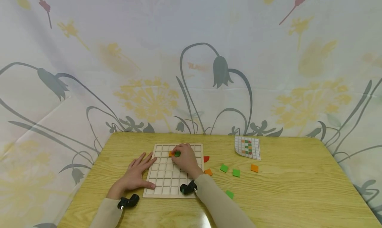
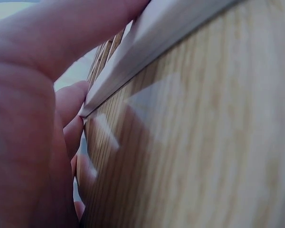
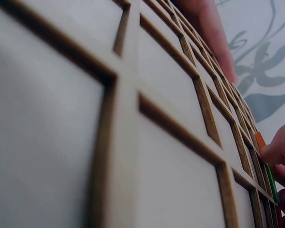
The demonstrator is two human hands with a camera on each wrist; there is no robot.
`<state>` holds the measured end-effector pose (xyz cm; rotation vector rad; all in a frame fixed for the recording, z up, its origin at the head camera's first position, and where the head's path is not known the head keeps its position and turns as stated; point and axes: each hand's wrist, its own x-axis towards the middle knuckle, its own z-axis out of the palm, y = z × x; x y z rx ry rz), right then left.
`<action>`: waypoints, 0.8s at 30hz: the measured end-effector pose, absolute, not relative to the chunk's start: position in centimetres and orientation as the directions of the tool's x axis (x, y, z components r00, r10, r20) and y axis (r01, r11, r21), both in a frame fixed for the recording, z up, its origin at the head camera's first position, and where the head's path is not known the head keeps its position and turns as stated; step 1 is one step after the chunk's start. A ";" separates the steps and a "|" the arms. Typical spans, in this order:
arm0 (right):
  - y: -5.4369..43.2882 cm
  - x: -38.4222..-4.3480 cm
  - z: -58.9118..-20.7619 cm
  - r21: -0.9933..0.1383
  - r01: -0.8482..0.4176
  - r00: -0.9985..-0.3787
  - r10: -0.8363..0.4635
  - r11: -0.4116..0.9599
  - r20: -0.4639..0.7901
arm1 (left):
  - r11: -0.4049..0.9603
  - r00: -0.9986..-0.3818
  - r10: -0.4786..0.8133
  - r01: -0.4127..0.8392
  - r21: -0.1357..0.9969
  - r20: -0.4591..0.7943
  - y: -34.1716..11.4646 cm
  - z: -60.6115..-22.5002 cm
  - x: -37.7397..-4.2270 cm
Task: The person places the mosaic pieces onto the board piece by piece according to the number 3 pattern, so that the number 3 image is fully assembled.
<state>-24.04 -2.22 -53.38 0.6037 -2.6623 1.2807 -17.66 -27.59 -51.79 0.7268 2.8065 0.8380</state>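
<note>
A pale wooden grid board (image 1: pixel 161 181) lies on the table, with my left hand (image 1: pixel 135 175) resting spread along its left edge, thumb and fingertips on the rim. In the left wrist view, the thumb (image 2: pixel 76 33) lies over the board's edge. My right hand (image 1: pixel 187 159) reaches over the upper part of the board. Its curled thumb and fingers pinch an orange square tile (image 1: pixel 171 154), which stands slightly raised in the right wrist view. Beside it sits a green square tile (image 1: pixel 177 153) in the grid. A sliver of red (image 3: pixel 279 216) shows below the green one; the hand hides the rest.
Right of the board lie a red rounded piece (image 1: pixel 206 159), an orange tile (image 1: pixel 208 172), green tiles (image 1: pixel 236 173) and another orange tile (image 1: pixel 254 168). A pattern card (image 1: pixel 247 147) with a coloured grid lies at the back. A flowered cloth (image 1: pixel 149 55) hangs behind the table.
</note>
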 end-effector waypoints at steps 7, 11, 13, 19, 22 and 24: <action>-2.3 -24.0 -53.5 -0.678 -0.418 -0.908 -0.305 0.605 0.287 | 0.732 -0.876 0.482 0.411 0.543 0.013 -27.6 -51.9 -17.8; -2.4 -24.0 -53.5 -0.656 -0.424 -0.905 -0.310 0.624 0.291 | 0.738 -0.877 0.481 0.413 0.533 0.013 -27.6 -51.9 -17.8; -2.4 -24.1 -53.6 -0.648 -0.427 -0.904 -0.313 0.630 0.291 | 0.739 -0.877 0.481 0.414 0.532 0.015 -27.6 -51.8 -17.8; -2.4 -24.2 -53.7 -0.624 -0.442 -0.897 -0.332 0.644 0.292 | 0.739 -0.877 0.480 0.416 0.530 0.018 -27.6 -51.8 -17.8; -2.4 -24.3 -53.7 -0.609 -0.454 -0.891 -0.344 0.651 0.296 | 0.740 -0.877 0.480 0.415 0.529 0.017 -27.6 -51.9 -17.8; -2.3 -24.2 -53.6 -0.605 -0.456 -0.890 -0.348 0.653 0.295 | 0.741 -0.878 0.479 0.414 0.528 0.016 -27.6 -51.9 -17.8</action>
